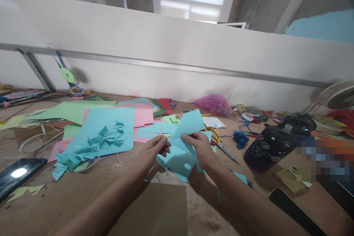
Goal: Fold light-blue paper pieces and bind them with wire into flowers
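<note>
My right hand (198,148) grips a light-blue paper sheet (192,122) between thumb and fingers, raised above the table. Close to its left, my left hand (158,146) is closed in a pinch. A thin pale sliver shows above its fingertips, too small to name. More light-blue paper (178,164) lies below both hands. On the left, a row of folded blue paper pieces (103,138) rests on a large blue sheet (94,121). Just right of my right hand lie scissors (227,152) and a yellow-handled tool (214,132).
A dark water jug (269,147) stands at right, near blue yarn (240,139) and a fan (339,96). A pink plastic bag (213,104) sits against the white partition (166,48). A phone (20,173) lies at left; cardboard (157,210) is in front.
</note>
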`<control>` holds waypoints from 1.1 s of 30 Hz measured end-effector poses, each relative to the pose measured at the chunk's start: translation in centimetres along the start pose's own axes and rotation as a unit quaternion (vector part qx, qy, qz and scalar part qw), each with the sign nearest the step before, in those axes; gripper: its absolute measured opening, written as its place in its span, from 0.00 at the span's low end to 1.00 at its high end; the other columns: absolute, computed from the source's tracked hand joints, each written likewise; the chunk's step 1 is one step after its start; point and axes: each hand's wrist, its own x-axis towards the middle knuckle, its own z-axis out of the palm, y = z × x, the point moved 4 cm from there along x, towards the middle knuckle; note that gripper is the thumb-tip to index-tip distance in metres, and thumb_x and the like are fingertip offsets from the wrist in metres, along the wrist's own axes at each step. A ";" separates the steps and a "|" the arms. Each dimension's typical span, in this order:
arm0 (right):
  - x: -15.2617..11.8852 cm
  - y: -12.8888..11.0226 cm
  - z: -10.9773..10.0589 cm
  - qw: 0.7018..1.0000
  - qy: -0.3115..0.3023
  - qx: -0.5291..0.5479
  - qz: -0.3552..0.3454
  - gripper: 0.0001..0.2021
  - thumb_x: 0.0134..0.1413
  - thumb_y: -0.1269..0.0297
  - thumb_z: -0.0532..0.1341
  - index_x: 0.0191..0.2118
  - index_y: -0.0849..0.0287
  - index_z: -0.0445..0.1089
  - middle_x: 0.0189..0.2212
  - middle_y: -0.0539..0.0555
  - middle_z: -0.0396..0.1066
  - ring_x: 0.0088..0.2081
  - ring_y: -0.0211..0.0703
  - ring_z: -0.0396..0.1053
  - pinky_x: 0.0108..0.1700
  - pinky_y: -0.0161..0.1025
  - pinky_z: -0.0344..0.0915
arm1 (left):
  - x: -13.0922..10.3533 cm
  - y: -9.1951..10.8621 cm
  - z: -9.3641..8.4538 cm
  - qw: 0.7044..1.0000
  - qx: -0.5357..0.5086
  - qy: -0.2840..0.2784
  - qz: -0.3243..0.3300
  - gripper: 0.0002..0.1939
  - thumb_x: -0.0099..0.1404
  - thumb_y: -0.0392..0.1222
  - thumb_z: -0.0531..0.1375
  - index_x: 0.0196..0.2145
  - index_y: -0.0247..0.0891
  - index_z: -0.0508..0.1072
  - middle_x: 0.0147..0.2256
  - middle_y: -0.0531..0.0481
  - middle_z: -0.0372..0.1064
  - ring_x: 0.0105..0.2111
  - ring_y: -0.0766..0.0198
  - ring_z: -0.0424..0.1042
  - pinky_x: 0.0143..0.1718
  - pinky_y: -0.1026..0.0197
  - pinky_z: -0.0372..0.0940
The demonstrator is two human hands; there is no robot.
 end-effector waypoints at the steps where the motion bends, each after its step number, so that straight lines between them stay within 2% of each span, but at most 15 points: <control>1: 0.0 0.0 0.0 1.000 0.002 0.002 0.000 0.15 0.38 0.57 0.73 0.32 0.62 0.77 0.28 0.54 0.77 0.29 0.45 0.70 0.35 0.42 0.64 | 0.0 0.1 0.0 1.000 0.003 0.000 0.000 0.18 0.62 0.57 0.57 0.28 0.38 0.70 0.26 0.51 0.69 0.28 0.64 0.66 0.31 0.62 0.62; 7: 0.0 0.1 0.0 1.000 -0.010 -0.007 0.010 0.15 0.38 0.57 0.72 0.32 0.63 0.78 0.27 0.54 0.77 0.28 0.45 0.70 0.35 0.42 0.64 | 0.5 -0.2 -0.2 1.000 0.001 -0.018 0.013 0.15 0.59 0.53 0.61 0.25 0.39 0.68 0.24 0.53 0.67 0.27 0.64 0.64 0.31 0.63 0.60; 10: -0.1 0.1 0.2 1.000 -0.012 0.001 0.003 0.14 0.39 0.58 0.72 0.32 0.62 0.78 0.27 0.52 0.77 0.29 0.45 0.70 0.36 0.42 0.64 | 0.5 -0.5 -0.3 1.000 -0.001 -0.014 0.011 0.16 0.60 0.54 0.59 0.25 0.39 0.68 0.25 0.52 0.68 0.28 0.63 0.65 0.33 0.62 0.61; 13: -0.4 0.1 0.7 1.000 -0.013 0.010 0.004 0.13 0.39 0.58 0.72 0.31 0.61 0.77 0.26 0.52 0.76 0.29 0.45 0.70 0.36 0.42 0.63 | 0.4 -0.6 -0.1 0.999 0.028 -0.024 0.019 0.17 0.64 0.55 0.55 0.27 0.39 0.69 0.27 0.51 0.70 0.29 0.62 0.66 0.34 0.61 0.61; 17: -0.8 0.3 1.4 0.999 -0.038 0.019 0.007 0.14 0.39 0.58 0.71 0.31 0.62 0.76 0.27 0.52 0.76 0.28 0.43 0.68 0.36 0.41 0.63 | 0.5 -0.4 0.2 0.996 0.071 -0.031 0.039 0.17 0.63 0.54 0.56 0.24 0.39 0.67 0.23 0.54 0.66 0.26 0.64 0.63 0.31 0.63 0.59; 19: -0.5 0.4 1.1 0.999 -0.034 -0.002 0.006 0.14 0.39 0.57 0.71 0.30 0.62 0.76 0.26 0.52 0.75 0.28 0.42 0.67 0.35 0.40 0.61 | 0.6 -0.1 -0.1 0.994 0.096 -0.023 0.046 0.18 0.63 0.54 0.56 0.23 0.39 0.65 0.21 0.56 0.62 0.25 0.65 0.61 0.30 0.64 0.57; 21: 0.2 0.1 0.0 0.999 -0.006 -0.045 -0.002 0.14 0.40 0.56 0.71 0.30 0.62 0.74 0.25 0.51 0.74 0.27 0.41 0.66 0.34 0.39 0.60 | 0.8 0.3 -0.7 0.990 0.131 -0.021 0.050 0.18 0.63 0.54 0.55 0.23 0.40 0.63 0.20 0.57 0.60 0.24 0.65 0.59 0.29 0.64 0.56; 22: 0.7 -0.4 -0.7 0.998 0.010 -0.065 -0.018 0.15 0.41 0.56 0.70 0.31 0.61 0.74 0.26 0.52 0.74 0.28 0.41 0.66 0.34 0.38 0.60 | 0.9 0.5 -1.0 0.987 0.151 -0.023 0.052 0.17 0.64 0.53 0.54 0.23 0.40 0.63 0.20 0.58 0.59 0.25 0.65 0.59 0.29 0.64 0.55; 25: 1.6 -3.0 -2.5 0.989 0.032 -0.112 -0.090 0.21 0.49 0.55 0.66 0.48 0.55 0.69 0.42 0.54 0.74 0.40 0.48 0.69 0.40 0.42 0.63 | 1.1 0.9 -1.9 0.968 0.241 -0.038 0.059 0.17 0.65 0.53 0.53 0.24 0.41 0.62 0.21 0.58 0.58 0.25 0.65 0.60 0.28 0.64 0.53; 27: 1.4 -5.2 -2.7 0.956 0.036 -0.229 -0.180 0.23 0.50 0.57 0.66 0.53 0.51 0.67 0.49 0.55 0.70 0.47 0.50 0.67 0.46 0.45 0.62 | 1.0 1.1 -2.1 0.946 0.310 -0.053 0.076 0.16 0.66 0.51 0.52 0.24 0.41 0.61 0.22 0.58 0.59 0.26 0.64 0.61 0.27 0.64 0.51; 29: 0.3 -6.7 -1.5 0.882 -0.010 -0.380 -0.281 0.20 0.50 0.60 0.67 0.51 0.49 0.70 0.51 0.53 0.69 0.54 0.51 0.62 0.54 0.47 0.56 | 0.9 1.4 -1.7 0.923 0.364 -0.070 0.101 0.15 0.66 0.49 0.51 0.23 0.41 0.60 0.22 0.58 0.58 0.26 0.64 0.60 0.27 0.63 0.50; 31: -0.9 -6.7 0.2 0.816 -0.067 -0.474 -0.325 0.13 0.51 0.64 0.67 0.45 0.48 0.74 0.47 0.52 0.72 0.52 0.50 0.62 0.55 0.47 0.54 | 0.7 1.8 -1.0 0.900 0.411 -0.084 0.120 0.15 0.66 0.47 0.51 0.23 0.40 0.59 0.22 0.57 0.58 0.25 0.64 0.60 0.27 0.63 0.49; 33: -1.9 -5.9 1.7 0.770 -0.113 -0.525 -0.344 0.09 0.51 0.64 0.68 0.41 0.48 0.76 0.46 0.52 0.72 0.50 0.49 0.63 0.52 0.47 0.54 | 0.3 2.3 -0.3 0.879 0.451 -0.097 0.125 0.15 0.66 0.46 0.50 0.22 0.40 0.60 0.22 0.56 0.59 0.26 0.64 0.61 0.27 0.63 0.49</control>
